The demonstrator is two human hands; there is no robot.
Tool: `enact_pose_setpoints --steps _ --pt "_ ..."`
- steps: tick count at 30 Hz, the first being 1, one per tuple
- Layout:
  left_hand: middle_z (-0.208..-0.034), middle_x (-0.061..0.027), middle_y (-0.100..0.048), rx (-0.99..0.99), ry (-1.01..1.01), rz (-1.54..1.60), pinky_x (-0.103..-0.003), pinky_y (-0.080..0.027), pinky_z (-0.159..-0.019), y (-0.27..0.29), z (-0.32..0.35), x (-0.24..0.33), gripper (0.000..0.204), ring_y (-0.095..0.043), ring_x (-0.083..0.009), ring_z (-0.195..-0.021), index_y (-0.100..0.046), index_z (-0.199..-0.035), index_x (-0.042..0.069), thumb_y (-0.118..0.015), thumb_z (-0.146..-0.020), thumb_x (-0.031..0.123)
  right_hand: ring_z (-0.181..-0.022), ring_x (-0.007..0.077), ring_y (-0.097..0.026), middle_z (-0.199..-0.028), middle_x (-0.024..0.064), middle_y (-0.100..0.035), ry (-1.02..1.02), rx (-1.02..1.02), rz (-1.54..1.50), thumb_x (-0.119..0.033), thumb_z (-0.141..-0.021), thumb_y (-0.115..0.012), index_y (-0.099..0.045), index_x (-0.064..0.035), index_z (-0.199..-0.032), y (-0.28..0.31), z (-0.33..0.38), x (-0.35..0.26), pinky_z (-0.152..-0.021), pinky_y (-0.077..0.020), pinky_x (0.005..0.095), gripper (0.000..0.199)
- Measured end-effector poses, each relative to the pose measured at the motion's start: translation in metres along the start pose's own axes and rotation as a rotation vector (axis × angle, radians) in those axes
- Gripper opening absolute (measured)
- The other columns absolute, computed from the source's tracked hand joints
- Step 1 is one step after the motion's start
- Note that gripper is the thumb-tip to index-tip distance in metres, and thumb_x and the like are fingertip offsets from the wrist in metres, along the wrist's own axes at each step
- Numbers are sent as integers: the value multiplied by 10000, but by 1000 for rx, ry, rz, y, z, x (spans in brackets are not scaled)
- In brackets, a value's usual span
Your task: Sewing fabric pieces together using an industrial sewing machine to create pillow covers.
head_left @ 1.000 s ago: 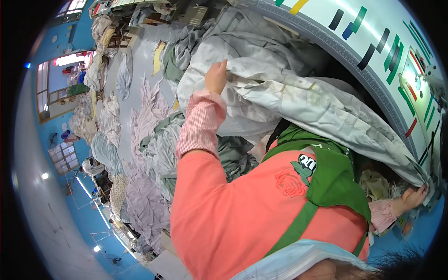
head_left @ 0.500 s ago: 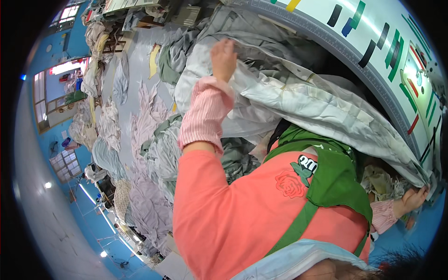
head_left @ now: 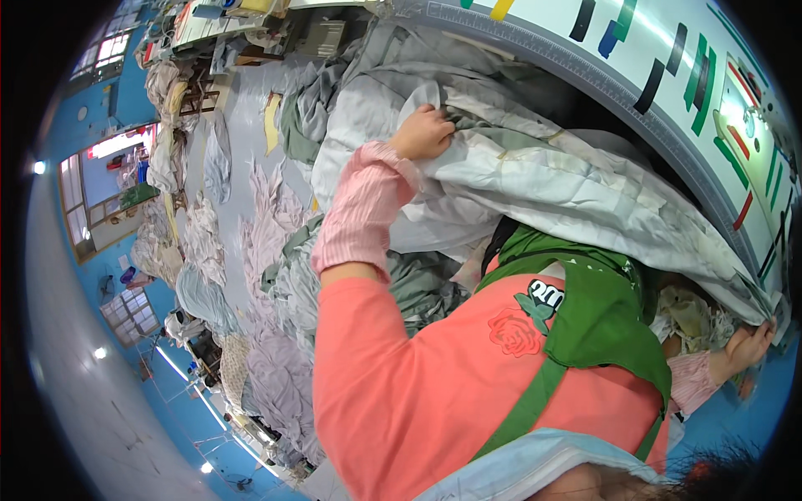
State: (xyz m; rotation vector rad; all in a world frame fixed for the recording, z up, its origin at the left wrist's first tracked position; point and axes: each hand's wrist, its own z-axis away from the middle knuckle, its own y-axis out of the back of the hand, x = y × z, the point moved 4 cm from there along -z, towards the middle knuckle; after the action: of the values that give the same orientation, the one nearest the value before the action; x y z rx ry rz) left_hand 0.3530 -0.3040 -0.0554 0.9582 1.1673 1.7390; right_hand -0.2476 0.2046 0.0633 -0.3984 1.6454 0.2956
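Note:
A long pale grey-white cloth stretches across my lap, in front of the table, from upper left to far right. My left hand, in a pink ribbed cuff, is closed on a fold of it, and a bit of the fabric stands up beside the fingers. At the far right my right hand pinches the narrow end of the same cloth near the table corner. Its fingertips are partly hidden by the fabric. Beyond my left hand, more grey cloth lies in bunched folds.
The white table carries a ruler strip along its edge and several coloured tape strips. A sewing machine part stands at its right. Lilac fabric heaps and grey-green cloth lie on the floor at left. My green apron hangs below the cloth.
My left hand has come down and slightly right, and its fingers have closed on the cloth. My right hand keeps hold of the far end. The whole view has shifted a little.

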Motion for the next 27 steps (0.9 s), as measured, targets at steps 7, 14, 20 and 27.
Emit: enact_pose_setpoints --steps 7,14,20,27 --pt "-735 -133 -668 37 451 9 -450 -513 -621 8 14 -22 416 -655 -327 -702 -657 -772 78 -566 -852 476 -1113 289 -536 -1213 154 -553 -24 4 -70 -122 -983 -459 -523 -51 -1184 -11 17 -5 -961 -423 429 222" --pt "-819 -138 -680 -136 488 -241 -434 -531 -632 -30 -4 -24 213 -670 -322 -757 -667 -858 78 -583 -826 271 -1130 306 -527 -1245 186 -535 -17 -17 -56 -111 -984 -451 -509 -40 -1204 -11 12 -3 -978 -416 443 239" --pt "-797 -109 -637 170 611 -412 -421 -508 -542 44 41 -72 38 -663 -311 -674 -503 -857 89 -518 -822 92 -1157 313 -511 -1280 199 -509 -35 207 3 -124 -969 -461 -486 21 -1230 14 6 -13 -998 -409 445 299" --pt "-1022 -62 -630 573 270 -365 -343 -502 -611 58 167 -32 219 -609 -253 -704 -587 -907 114 -606 -698 50 -1152 316 -512 -1281 213 -505 -61 189 -46 -132 -955 -482 -463 60 -1256 27 -5 21 -984 -417 429 358"
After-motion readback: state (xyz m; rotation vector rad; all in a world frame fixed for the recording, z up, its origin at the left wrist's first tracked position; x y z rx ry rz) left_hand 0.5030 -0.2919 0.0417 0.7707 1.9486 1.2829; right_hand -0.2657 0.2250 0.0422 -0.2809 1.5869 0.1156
